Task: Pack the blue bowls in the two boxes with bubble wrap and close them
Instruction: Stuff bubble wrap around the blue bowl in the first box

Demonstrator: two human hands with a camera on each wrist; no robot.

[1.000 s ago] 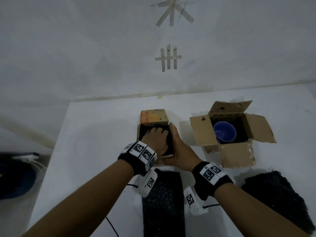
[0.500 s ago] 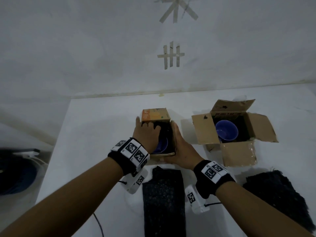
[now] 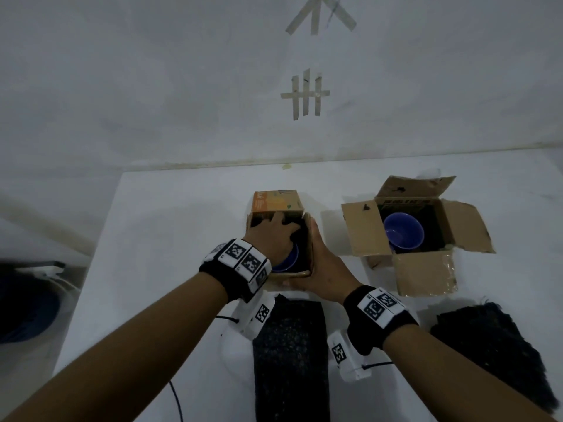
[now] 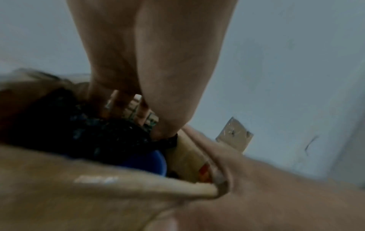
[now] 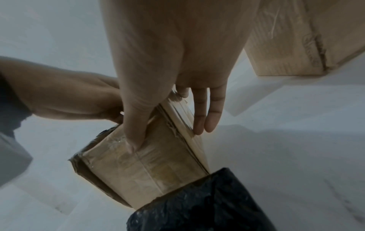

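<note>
A small cardboard box (image 3: 275,202) with an orange far flap stands mid-table. Inside it, a blue bowl (image 3: 288,261) shows at the near side, under black bubble wrap (image 4: 110,137). My left hand (image 3: 274,233) reaches into the box and its straight fingers (image 4: 120,107) push the wrap down at the far side. My right hand (image 3: 318,260) clasps the box's near right corner, thumb (image 5: 136,129) on the front face and fingers down the right wall. A second, larger box (image 3: 365,229) stands open to the right with another blue bowl (image 3: 403,234) in it.
A strip of black bubble wrap (image 3: 289,354) lies on the white table in front of the small box. Another crumpled black sheet (image 3: 493,345) lies at the near right. The table's left edge (image 3: 91,257) is close, and a wall stands behind.
My left hand shifted from the box's left wall to its far side and pushes into the wrap. The right hand has kept its hold on the box.
</note>
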